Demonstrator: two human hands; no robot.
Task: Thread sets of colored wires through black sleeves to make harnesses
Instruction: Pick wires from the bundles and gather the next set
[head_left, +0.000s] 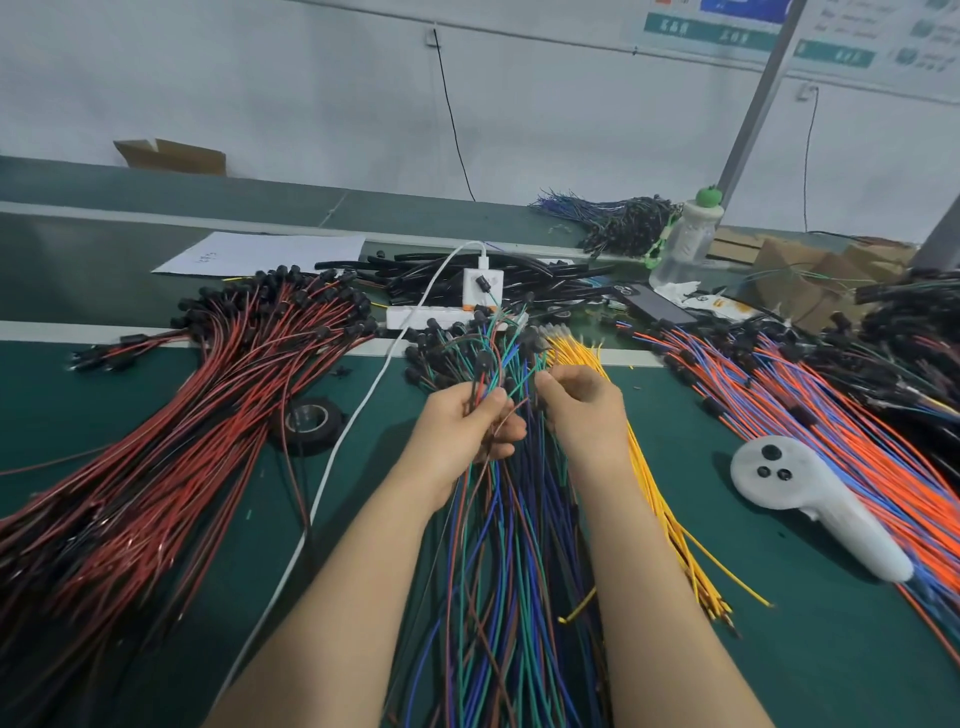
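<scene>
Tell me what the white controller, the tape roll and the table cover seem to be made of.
White controller: moulded plastic by its look, matte, smooth rounded shell, glossy black buttons. Tape roll: black tape, probably vinyl, on a core that shines like metal or plastic; unclear which. Table cover: dark green mat, likely rubber or vinyl, flat with a dull sheen.

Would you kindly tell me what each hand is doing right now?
Left hand: grips a small bunch of wires.
Right hand: fingers curled, pinching wires too.
</scene>
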